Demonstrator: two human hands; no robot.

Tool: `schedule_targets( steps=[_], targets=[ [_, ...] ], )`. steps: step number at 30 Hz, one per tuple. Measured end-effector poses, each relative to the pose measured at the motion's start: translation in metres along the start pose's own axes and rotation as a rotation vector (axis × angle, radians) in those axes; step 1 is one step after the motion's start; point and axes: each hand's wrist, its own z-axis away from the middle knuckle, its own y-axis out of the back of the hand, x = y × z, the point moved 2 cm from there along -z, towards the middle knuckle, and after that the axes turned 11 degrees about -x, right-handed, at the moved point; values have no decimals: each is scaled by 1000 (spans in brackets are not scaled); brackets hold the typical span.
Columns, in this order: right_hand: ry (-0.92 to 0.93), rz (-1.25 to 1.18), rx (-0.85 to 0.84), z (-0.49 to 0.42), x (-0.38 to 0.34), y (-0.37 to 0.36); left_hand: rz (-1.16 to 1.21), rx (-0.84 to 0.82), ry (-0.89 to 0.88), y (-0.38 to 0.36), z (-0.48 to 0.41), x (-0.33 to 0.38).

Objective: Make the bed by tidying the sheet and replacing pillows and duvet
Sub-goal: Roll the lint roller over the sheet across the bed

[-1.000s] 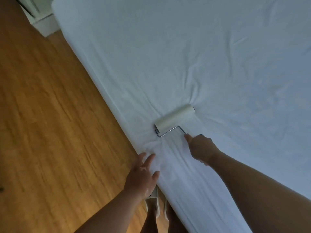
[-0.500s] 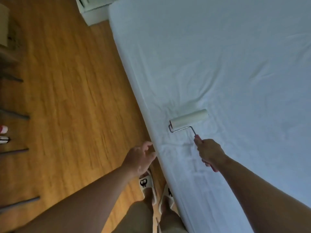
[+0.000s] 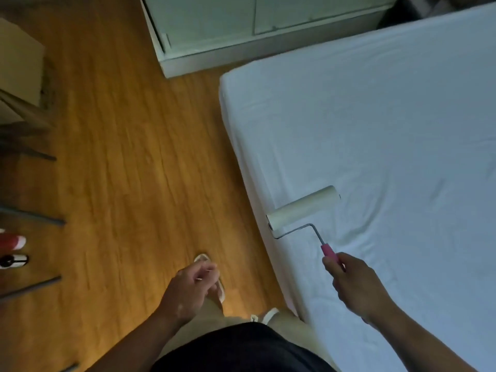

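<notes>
Gripping lint roller handle in right hand, roll on sheet; left hand slack, empty, above floor; cabinet far.

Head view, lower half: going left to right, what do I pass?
From the left: red-and-white object at the frame edge → left hand over the floor → lint roller → right hand, gripping the roller's pink handle.

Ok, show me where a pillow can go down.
White bed sheet: bare from its far corner by the pale cabinet down to the cream, pink-handled lint roller. Crowded only around that roller and the right hand.
</notes>
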Motion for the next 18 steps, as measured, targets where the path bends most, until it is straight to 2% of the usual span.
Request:
schedule_targets(
  steps=[3, 6, 10, 14, 18],
  targets=[
    [18, -91, 35, -26, -85, -19, -85, -60, -13, 85, -28, 30],
    [-24, -152, 36, -42, -133, -33, -142, -109, -2, 167, -65, 69],
    [-71, -161, 85, -74, -179, -33, -64, -38, -49, 254, -127, 146],
    [-105, -245, 98, -149, -250, -9, -7, -14, -80, 309, -199, 225],
    [-63, -280, 43, -246, -354, 40, 39, 38, -35, 353, -252, 289]
  ],
)
